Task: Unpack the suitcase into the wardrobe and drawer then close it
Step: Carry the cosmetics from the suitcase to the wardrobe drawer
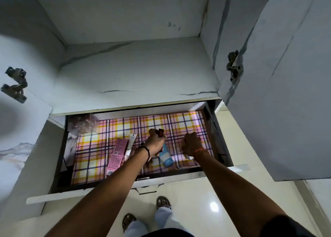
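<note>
Left hand (pixel 155 141) grips a dark object (unclear) over drawer (pixel 100 193).

Over the open drawer (pixel 189 177) lined with plaid paper (pixel 179 124), the left hand (pixel 155 143) grips a dark brown item (pixel 160 132) above a blue tube (pixel 166 156), beside a pink box (pixel 117 156) and white tube (pixel 130 147), while the right hand (pixel 192 144) hangs curled, its hold unclear.
</note>
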